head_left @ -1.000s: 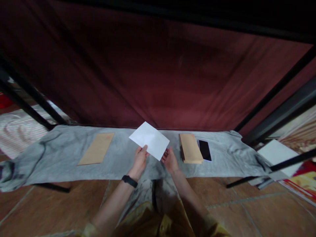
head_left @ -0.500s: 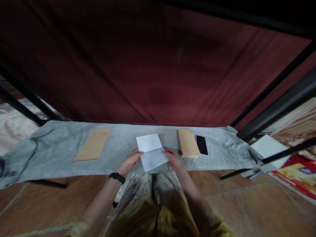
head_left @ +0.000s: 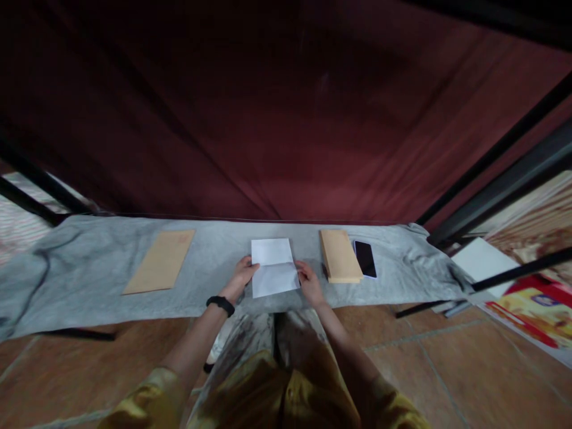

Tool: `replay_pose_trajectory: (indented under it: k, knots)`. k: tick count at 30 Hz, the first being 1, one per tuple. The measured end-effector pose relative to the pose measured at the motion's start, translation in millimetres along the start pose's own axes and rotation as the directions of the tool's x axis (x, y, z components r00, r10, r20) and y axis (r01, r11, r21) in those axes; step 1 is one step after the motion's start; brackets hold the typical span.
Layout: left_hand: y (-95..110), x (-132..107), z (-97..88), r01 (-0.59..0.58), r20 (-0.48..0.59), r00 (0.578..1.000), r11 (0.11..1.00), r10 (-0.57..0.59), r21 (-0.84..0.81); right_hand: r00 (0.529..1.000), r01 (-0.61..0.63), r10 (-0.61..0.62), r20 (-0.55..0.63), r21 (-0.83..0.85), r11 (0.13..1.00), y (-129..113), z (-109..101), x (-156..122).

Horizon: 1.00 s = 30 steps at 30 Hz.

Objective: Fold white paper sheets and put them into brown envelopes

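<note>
A white sheet of paper [head_left: 273, 279] with a crease across its middle lies between my hands, just above or on the grey cloth. My left hand [head_left: 243, 271] pinches its left edge, thumb on top. At the right edge, my right hand [head_left: 309, 282] has its fingers closed on the paper near the crease. To the right of that hand is a stack of brown envelopes [head_left: 341, 256]. Farther off to the left, a single brown envelope [head_left: 159, 262] lies flat and slanted on the cloth.
A smartphone [head_left: 365, 259] lies beside the stack. The grey cloth [head_left: 223, 238] covers a long, narrow surface, with a dark red sheet [head_left: 277, 149] hanging behind it. Black metal bars [head_left: 487, 155] stand at both sides. A red and yellow box [head_left: 536, 310] sits at the lower right.
The paper has turned from a tilt to nearly straight and sits slightly farther from my body. Both hands have moved with it, still at its two side edges.
</note>
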<state>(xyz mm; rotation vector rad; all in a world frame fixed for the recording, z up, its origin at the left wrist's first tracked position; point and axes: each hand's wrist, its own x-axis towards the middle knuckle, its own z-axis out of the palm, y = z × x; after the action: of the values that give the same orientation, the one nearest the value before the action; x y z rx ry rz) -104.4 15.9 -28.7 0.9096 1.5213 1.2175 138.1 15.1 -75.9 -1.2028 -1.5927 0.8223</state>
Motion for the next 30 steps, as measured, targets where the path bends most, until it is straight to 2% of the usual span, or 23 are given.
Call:
replay_pose_trajectory:
  k: [2, 4, 7, 9, 13, 15, 17, 18, 19, 20, 21, 22, 23, 24, 26, 30]
  knots:
    - [-2.9, 4.4, -4.3, 0.013, -0.002, 1.0, 1.0, -0.013, 0.018, 0.993, 0.081, -0.077, 0.084, -0.041, 0.996, 0.7, -9.9, -7.4]
    - [-3.7, 6.4, -9.5, 0.017, 0.023, 1.0, 0.999, -0.018, 0.033, 0.97, 0.195, -0.166, 0.178, -0.162, 0.967, -0.2, -19.7, -13.4]
    - [-2.6, 4.7, -13.1, -0.003, 0.086, 0.996, 0.999, -0.001, 0.041, 0.944, 0.307, -0.23, 0.236, -0.371, 0.877, -4.0, -28.4, -17.1]
    - [-1.6, 3.3, -10.5, -0.037, 0.108, 0.994, 0.998, 0.031, 0.049, 0.92, 0.364, -0.246, 0.305, -0.432, 0.826, -7.2, -29.1, -16.0]
    - [-3.0, 4.0, -2.2, -0.13, 0.053, 0.991, 0.983, 0.124, 0.132, 0.845, 0.448, -0.234, 0.481, -0.399, 0.8, -11.6, -24.1, -10.4]
    - [-6.9, 1.2, -4.9, -0.156, -0.029, 0.986, 0.969, 0.164, 0.194, 0.832, 0.443, -0.225, 0.507, -0.364, 0.819, -11.9, -22.1, -8.4]
    - [-13.6, -8.1, -14.9, -0.239, -0.056, 0.962, 0.923, 0.267, 0.301, 0.836, 0.426, -0.224, 0.501, -0.335, 0.84, -11.2, -21.5, -7.4]
    - [-17.7, -15.4, -21.9, -0.33, -0.014, 0.932, 0.861, 0.363, 0.387, 0.841, 0.417, -0.226, 0.492, -0.323, 0.85, -10.8, -21.4, -6.9]
    - [-22.0, -23.8, -29.6, -0.447, 0.112, 0.886, 0.76, 0.451, 0.472, 0.848, 0.406, -0.226, 0.479, -0.314, 0.858, -10.5, -21.4, -6.4]
    - [-26.0, -32.6, -37.1, -0.554, 0.267, 0.829, 0.657, 0.491, 0.511, 0.856, 0.393, -0.223, 0.467, -0.306, 0.867, -10.4, -21.2, -5.7]
    - [-29.4, -41.0, -43.7, -0.641, 0.417, 0.767, 0.566, 0.487, 0.518, 0.864, 0.379, -0.218, 0.454, -0.3, 0.875, -10.6, -21.0, -4.7]
    - [-32.0, -48.2, -49.0, -0.701, 0.516, 0.714, 0.488, 0.474, 0.52, 0.872, 0.364, -0.21, 0.443, -0.296, 0.883, -10.9, -20.6, -3.3]
    - [-33.5, -53.6, -52.5, -0.734, 0.573, 0.679, 0.431, 0.458, 0.525, 0.879, 0.347, -0.2, 0.432, -0.294, 0.891, -11.4, -20.2, -1.5]
    - [-33.9, -56.6, -54.3, -0.75, 0.603, 0.661, 0.391, 0.446, 0.533, 0.886, 0.33, -0.187, 0.425, -0.291, 0.898, -12.1, -19.7, 0.5]
    - [-32.6, -56.0, -53.5, -0.752, 0.612, 0.658, 0.352, 0.438, 0.557, 0.895, 0.297, -0.165, 0.415, -0.277, 0.914, -13.2, -19.0, 5.1]
    - [-28.7, -40.9, -45.9, -0.743, 0.601, 0.669, 0.378, 0.437, 0.552, 0.904, 0.251, -0.16, 0.396, -0.191, 0.949, -13.1, -18.9, 12.8]
